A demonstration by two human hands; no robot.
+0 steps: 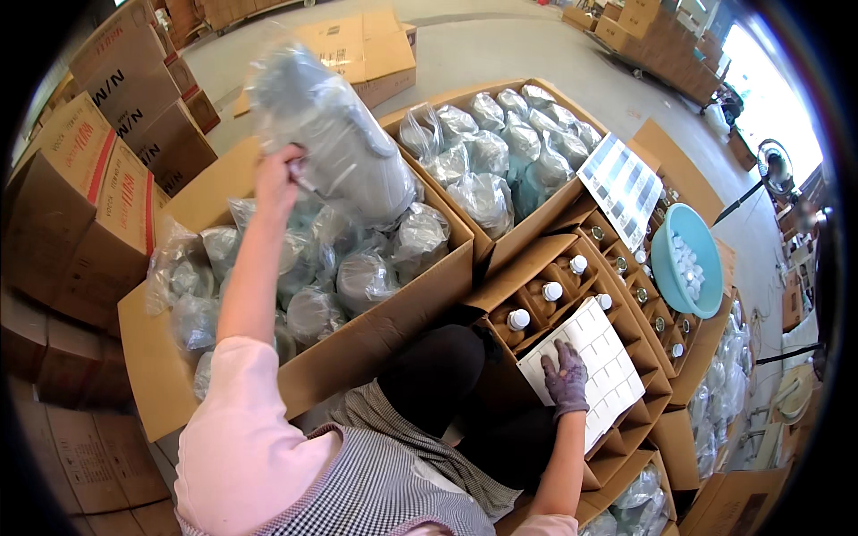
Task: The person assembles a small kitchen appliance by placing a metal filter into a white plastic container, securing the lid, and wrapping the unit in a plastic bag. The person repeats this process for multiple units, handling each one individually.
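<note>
My left hand point(279, 171) is raised over the left carton point(384, 322), its fingers closed on the edge of a clear plastic bag point(335, 134). Inside that bag is a large, pale grey, bottle-like shape, tilted and slightly blurred. Below it, the carton is full of rounded bagged containers point(315, 313). On my right, my gloved right hand point(567, 380) lies with fingers spread on a white sheet of labels point(608, 357). The sheet rests on a divided carton point(536, 259), where several brown bottles point(547, 295) with white caps stand in cells.
Another carton point(496, 241) of bagged containers stands beyond. A light-blue basin point(709, 290) of white caps sits at the right on cartons of bottles, near a printed sheet point(623, 188). Closed cartons point(80, 196) are stacked at the left. A black fan point(776, 168) stands far right.
</note>
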